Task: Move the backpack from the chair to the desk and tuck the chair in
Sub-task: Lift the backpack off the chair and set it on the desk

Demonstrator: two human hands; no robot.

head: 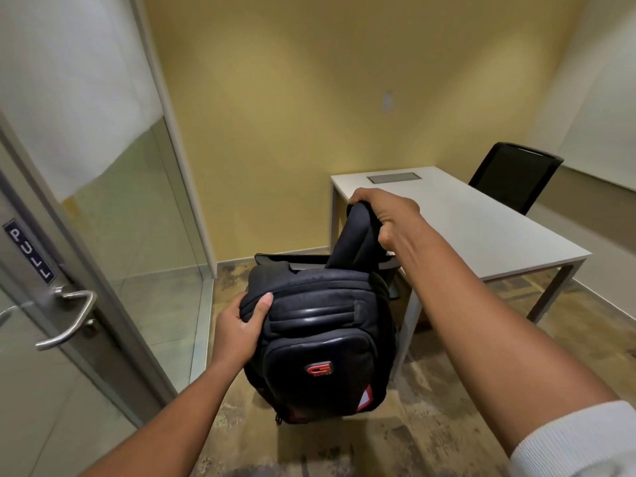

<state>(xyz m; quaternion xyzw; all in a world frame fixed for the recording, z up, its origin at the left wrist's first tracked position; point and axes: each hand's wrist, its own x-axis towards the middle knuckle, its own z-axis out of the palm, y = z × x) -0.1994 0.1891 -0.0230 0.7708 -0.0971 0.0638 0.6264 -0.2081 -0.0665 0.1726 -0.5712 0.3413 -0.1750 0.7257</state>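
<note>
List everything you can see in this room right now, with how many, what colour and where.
backpack: one, black with a red logo, held up in front of the desk
desk: one, white, right of centre
chair: one, black, behind the desk's far side
glass door: one, metal handle, PULL sign, at left
left hand: one, grips the backpack's left side
right hand: one, grips the backpack's strap from above

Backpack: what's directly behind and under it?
Behind the backpack, a dark edge, probably the near chair, shows just above it; the desk is beyond to the right. The seat and whatever is beneath the bag are covered, so contact is unclear.
</note>
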